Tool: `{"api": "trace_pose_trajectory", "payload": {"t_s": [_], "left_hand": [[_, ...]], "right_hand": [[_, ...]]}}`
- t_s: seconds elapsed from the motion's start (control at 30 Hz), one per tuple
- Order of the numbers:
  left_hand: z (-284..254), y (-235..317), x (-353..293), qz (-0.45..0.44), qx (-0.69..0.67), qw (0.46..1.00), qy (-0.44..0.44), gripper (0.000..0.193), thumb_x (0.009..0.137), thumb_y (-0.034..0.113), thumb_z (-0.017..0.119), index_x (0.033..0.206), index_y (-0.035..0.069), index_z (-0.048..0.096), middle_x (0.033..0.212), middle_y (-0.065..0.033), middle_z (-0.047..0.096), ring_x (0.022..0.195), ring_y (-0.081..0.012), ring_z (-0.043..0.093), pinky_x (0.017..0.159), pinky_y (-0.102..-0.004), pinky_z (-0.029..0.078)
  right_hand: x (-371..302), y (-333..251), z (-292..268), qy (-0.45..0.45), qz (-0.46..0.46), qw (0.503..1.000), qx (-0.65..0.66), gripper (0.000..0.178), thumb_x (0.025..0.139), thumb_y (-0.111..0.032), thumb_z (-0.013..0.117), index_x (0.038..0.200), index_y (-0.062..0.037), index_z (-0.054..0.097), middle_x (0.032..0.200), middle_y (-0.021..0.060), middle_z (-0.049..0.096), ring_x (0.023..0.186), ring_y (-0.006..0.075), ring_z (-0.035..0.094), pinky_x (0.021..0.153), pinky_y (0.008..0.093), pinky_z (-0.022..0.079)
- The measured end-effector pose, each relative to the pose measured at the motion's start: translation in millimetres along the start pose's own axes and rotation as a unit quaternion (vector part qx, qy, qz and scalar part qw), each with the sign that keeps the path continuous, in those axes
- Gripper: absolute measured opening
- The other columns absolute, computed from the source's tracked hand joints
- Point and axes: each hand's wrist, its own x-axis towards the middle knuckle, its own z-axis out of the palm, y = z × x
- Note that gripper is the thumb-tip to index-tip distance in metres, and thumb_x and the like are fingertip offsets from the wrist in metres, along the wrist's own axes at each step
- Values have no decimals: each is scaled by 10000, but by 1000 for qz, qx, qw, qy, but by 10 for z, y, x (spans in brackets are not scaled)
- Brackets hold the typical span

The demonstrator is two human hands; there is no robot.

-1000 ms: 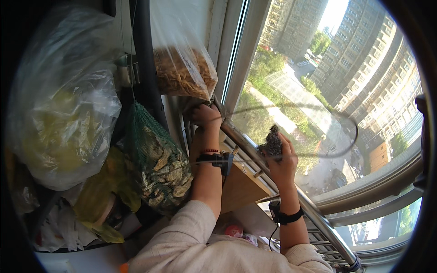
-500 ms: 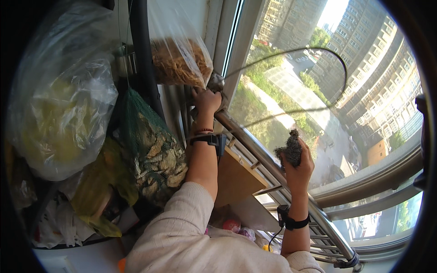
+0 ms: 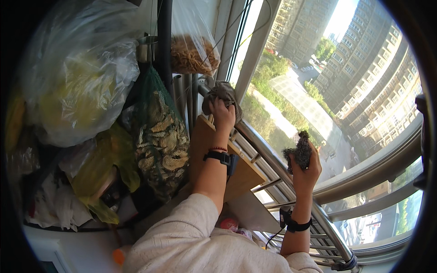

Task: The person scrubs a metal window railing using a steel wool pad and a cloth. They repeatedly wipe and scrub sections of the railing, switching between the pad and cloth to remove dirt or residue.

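With bent fingers, my left hand (image 3: 222, 114) grips a crumpled grey-brown cloth (image 3: 226, 94), pressed against the far end of the metal railing (image 3: 268, 159). My right hand (image 3: 307, 172) is closed round a dark grey steel wool scourer (image 3: 300, 154), held up in front of the window glass just right of the railing. The scourer sticks out past the thumb and fingertips. The palm side of my left hand is hidden.
Left of my arm hang a green mesh net (image 3: 161, 136) of dried pieces and a large clear plastic bag (image 3: 77, 86). A bag of brown dried strips (image 3: 193, 54) hangs beyond my left hand. Below the railing sits a wooden board (image 3: 236, 177). Buildings show through the window.
My left hand and the cloth have come nearer along the railing, away from the dried-strip bag. The right hand has shifted slightly right and nearer, with the scourer still in it.
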Motion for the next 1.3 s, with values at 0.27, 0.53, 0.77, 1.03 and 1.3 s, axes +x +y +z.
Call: {"api": "trace_pose_trajectory", "payload": {"t_s": [0.27, 0.53, 0.77, 1.03, 1.3], "left_hand": [[47, 144, -178, -27, -39, 998, 50, 491, 891, 207, 614, 1304, -50, 542, 1488, -254, 453, 1400, -554, 305, 1189, -619, 253], [43, 459, -698, 4, -123, 992, 29, 675, 846, 241, 688, 1408, -60, 466, 1467, -271, 441, 1374, -528, 356, 1141, -590, 329], [22, 811, -814, -109, -91, 990, -15, 723, 818, 220, 779, 1360, -93, 417, 1583, -297, 237, 1444, -549, 244, 1181, -618, 286], [13, 1037, -469, -282, -42, 959, 4, 714, 864, 208, 738, 1409, -76, 375, 1591, -325, 206, 1409, -505, 347, 1140, -591, 359], [25, 1007, -186, -365, 55, 929, 36, 574, 878, 231, 721, 1325, -29, 473, 1350, -231, 485, 1232, -431, 530, 1016, -627, 427]], "right_hand": [[7, -39, -228, 4, 20, 1000, -1, 577, 782, -49, 844, 1310, -33, 613, 1150, 160, 706, 993, 266, 704, 877, 353, 544], [375, -192, 214, -33, 172, 943, 283, 390, 864, -75, 792, 1226, -7, 661, 960, 52, 731, 854, 96, 663, 762, 278, 538], [228, -248, 348, -65, 158, 958, 230, 332, 857, -88, 797, 1148, 5, 665, 916, 32, 709, 818, 77, 619, 740, 266, 520], [-52, 89, -104, -25, 192, 961, 197, 342, 856, -66, 801, 1163, -7, 662, 929, 19, 704, 822, 69, 617, 747, 251, 514], [-404, 220, -646, 40, 246, 942, 227, 364, 869, -5, 785, 1205, 9, 648, 983, 13, 710, 872, 75, 624, 788, 244, 516]]}}
